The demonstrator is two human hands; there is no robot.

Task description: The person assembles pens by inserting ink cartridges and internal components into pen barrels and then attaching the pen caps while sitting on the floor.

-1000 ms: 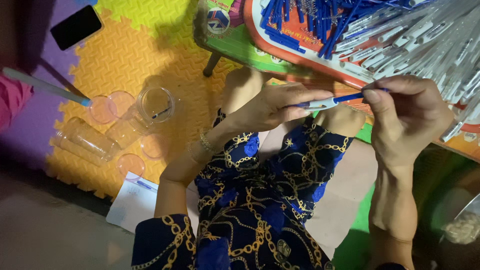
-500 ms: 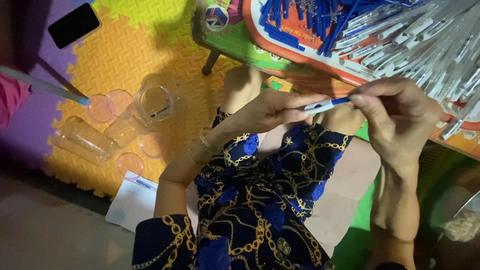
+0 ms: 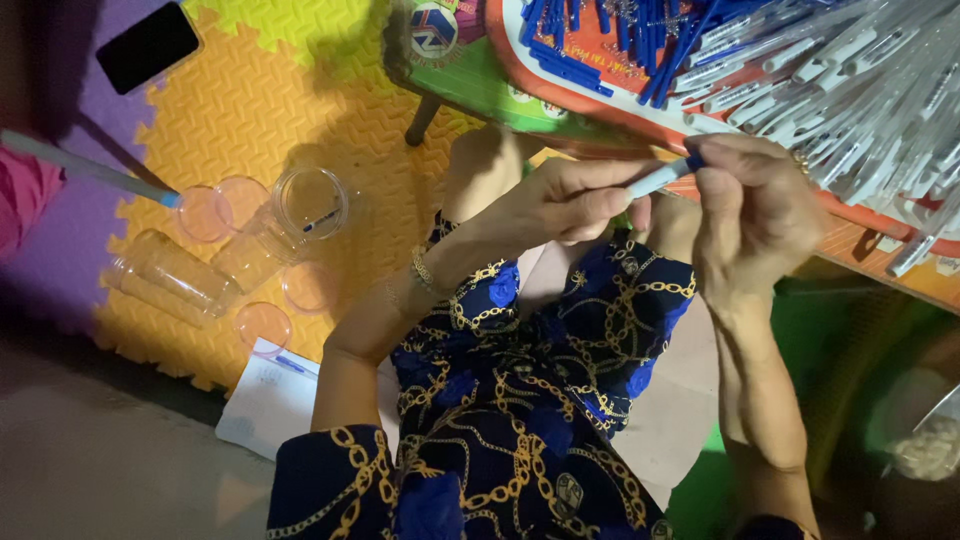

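Both of my hands meet over my lap, holding one pen with a white barrel and a blue end. My left hand grips the barrel from the left. My right hand pinches the blue end, which sits between its fingertips. Just beyond my hands stands a low table with an orange tray. The tray carries a heap of white pen barrels on the right and blue pen parts on the left.
On the yellow foam floor mat to my left lie clear plastic jars and round lids. A dark phone rests at the top left. A white paper with a pen lies by my left elbow.
The long blue refill that stuck out of the barrel has slid in, and my right hand has closed toward my left until only the blue tip shows.
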